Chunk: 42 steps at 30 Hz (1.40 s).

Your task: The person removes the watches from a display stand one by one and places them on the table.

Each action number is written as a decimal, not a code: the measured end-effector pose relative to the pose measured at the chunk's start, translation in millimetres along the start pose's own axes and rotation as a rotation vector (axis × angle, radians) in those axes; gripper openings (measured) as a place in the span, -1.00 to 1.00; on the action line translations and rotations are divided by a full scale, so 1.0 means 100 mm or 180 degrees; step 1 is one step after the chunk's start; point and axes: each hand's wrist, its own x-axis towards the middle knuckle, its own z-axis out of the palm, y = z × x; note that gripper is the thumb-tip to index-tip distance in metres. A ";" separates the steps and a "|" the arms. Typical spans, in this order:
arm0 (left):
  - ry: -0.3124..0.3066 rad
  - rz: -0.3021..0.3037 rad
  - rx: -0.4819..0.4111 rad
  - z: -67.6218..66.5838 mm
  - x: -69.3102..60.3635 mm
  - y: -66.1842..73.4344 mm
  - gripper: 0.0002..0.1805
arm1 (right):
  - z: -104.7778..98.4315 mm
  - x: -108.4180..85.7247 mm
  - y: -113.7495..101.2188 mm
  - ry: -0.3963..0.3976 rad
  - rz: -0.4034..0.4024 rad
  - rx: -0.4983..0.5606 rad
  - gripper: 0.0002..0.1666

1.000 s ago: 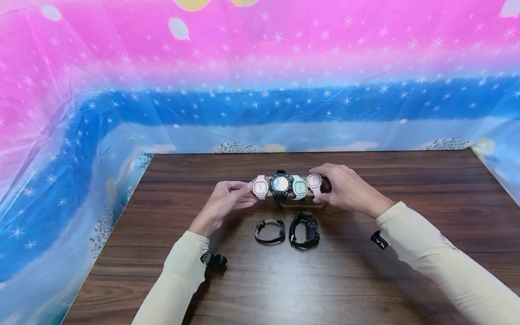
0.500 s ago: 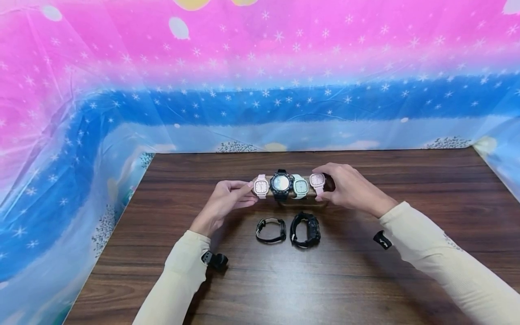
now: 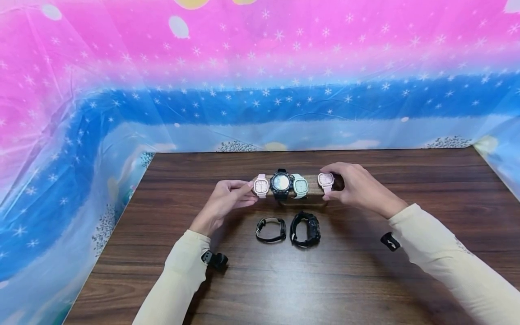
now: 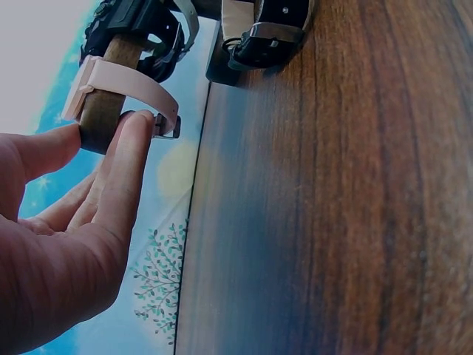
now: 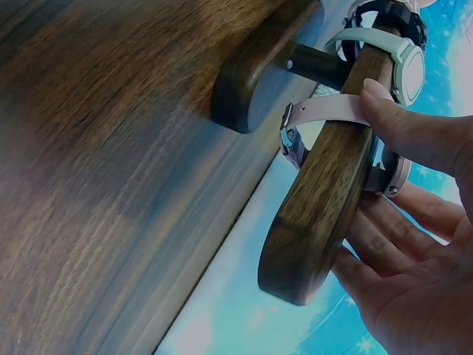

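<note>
1. Wooden bar (image 5: pixel 325 192): raised above the counter (image 3: pixel 357 289); four watches looped around it.
2. Right pink watch (image 3: pixel 326 180): around the bar near its right end, set apart from the mint watch (image 3: pixel 300 186).
3. Right hand (image 3: pixel 354 186): fingers clamped on the right pink watch, thumb on its strap.
4. Left hand (image 3: pixel 228 197): thumb and fingers clamped on the bar's left end, beside the left pink watch (image 3: pixel 261 186).
5. Round black watch (image 3: pixel 280 182): between left pink and mint.
6. Slim black watch (image 3: pixel 282 229), bulky black watch (image 3: pixel 313 230): strap loops side by side on the counter, apart.
</note>
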 end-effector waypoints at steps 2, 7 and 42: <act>0.0009 -0.0031 -0.0003 0.00 0.00 -0.01 -0.62 | -0.01 -0.02 0.02 0.0004 0.0020 0.0004 -0.26; 0.0021 -0.0069 -0.0006 -0.01 0.01 -0.02 -0.59 | -0.04 -0.06 0.07 0.0022 0.0052 0.0026 -0.25; -0.0001 -0.0024 0.0004 0.00 0.02 0.00 -0.60 | -0.21 -0.27 0.35 0.0279 -0.0023 -0.0127 -0.29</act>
